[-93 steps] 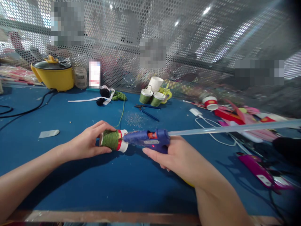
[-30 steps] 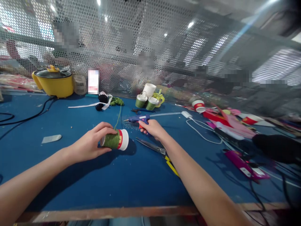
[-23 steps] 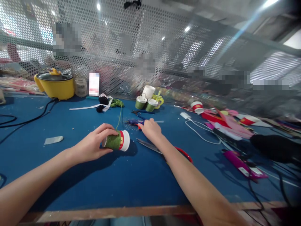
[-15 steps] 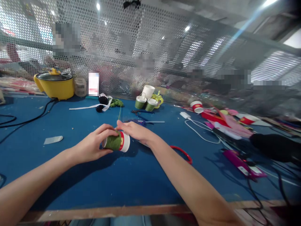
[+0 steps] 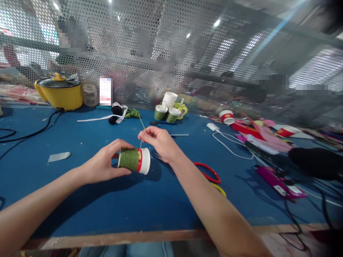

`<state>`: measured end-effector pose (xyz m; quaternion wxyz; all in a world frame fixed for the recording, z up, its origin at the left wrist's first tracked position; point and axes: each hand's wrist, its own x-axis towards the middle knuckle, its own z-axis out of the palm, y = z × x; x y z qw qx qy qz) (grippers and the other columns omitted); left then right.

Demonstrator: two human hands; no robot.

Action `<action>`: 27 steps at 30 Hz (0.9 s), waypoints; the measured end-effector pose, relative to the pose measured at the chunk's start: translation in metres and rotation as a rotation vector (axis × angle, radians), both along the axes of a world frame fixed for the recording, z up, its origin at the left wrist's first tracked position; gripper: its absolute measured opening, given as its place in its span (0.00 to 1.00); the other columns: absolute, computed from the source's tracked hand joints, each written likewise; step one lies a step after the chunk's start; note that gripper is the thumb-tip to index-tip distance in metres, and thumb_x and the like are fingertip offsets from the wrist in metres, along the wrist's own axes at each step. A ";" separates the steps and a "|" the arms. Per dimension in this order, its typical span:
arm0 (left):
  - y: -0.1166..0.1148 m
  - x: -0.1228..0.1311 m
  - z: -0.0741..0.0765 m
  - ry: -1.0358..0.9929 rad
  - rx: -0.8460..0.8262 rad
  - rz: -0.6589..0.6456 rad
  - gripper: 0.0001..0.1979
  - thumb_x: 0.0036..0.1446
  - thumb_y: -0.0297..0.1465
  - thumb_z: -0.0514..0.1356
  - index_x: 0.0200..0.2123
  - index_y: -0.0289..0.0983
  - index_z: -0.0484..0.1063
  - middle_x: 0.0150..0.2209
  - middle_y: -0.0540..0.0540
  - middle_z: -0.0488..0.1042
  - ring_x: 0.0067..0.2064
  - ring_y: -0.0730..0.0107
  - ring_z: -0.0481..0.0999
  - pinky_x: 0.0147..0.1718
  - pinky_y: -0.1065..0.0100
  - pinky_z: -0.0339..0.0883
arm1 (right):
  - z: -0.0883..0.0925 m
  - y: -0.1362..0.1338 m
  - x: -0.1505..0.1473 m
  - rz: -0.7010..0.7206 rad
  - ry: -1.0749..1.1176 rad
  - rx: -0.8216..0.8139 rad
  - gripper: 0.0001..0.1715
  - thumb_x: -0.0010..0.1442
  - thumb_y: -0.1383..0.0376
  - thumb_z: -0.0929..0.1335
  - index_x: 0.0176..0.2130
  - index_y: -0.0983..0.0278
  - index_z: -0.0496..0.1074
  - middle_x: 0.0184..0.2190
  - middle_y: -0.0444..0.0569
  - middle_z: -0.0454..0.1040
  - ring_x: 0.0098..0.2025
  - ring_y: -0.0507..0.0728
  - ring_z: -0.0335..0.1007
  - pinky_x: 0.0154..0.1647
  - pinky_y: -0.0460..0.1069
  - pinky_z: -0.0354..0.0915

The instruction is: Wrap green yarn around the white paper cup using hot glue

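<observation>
My left hand (image 5: 107, 162) is wrapped round a paper cup (image 5: 145, 161) tipped on its side, its white rim to the right. Green yarn (image 5: 129, 159) covers most of the cup's side, leaving a red printed band bare near the rim. Just above the cup, my right hand (image 5: 158, 141) pinches the yarn strand (image 5: 142, 123) between thumb and fingers. That strand runs from the cup up through the fingertips to a loose green yarn bundle (image 5: 132, 113) farther back. Below my right forearm lie scissors with red and yellow handles (image 5: 207, 172), their blades partly hidden by the hand.
A yellow electric pot (image 5: 63, 94), a jar (image 5: 89, 95) and a lit phone (image 5: 105, 92) stand at the back left. Green-wrapped cups (image 5: 160, 112) stand behind my hands. To the right are a white cable (image 5: 233, 151), a purple power strip (image 5: 280, 182) and another paper cup (image 5: 226, 116).
My right hand has moved up and away from the cup, drawing the strand taut above it. More of the red band and the scissors now show.
</observation>
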<state>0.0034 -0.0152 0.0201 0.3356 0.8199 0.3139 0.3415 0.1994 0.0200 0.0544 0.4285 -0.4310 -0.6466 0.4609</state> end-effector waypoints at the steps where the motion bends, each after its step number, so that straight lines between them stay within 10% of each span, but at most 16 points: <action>1: -0.001 0.000 0.000 -0.012 -0.036 -0.001 0.22 0.49 0.31 0.63 0.48 0.40 0.62 0.45 0.45 0.65 0.44 0.63 0.70 0.42 0.62 0.70 | 0.001 0.000 0.001 -0.001 0.005 0.010 0.11 0.50 0.59 0.69 0.25 0.65 0.68 0.25 0.43 0.70 0.29 0.50 0.63 0.37 0.49 0.59; 27: -0.010 0.000 0.004 0.157 0.447 -0.027 0.18 0.55 0.26 0.58 0.49 0.37 0.59 0.50 0.39 0.62 0.52 0.62 0.66 0.49 0.62 0.66 | -0.004 -0.008 -0.001 0.066 -0.193 -0.128 0.20 0.46 0.51 0.70 0.25 0.65 0.66 0.19 0.39 0.62 0.21 0.48 0.53 0.20 0.44 0.49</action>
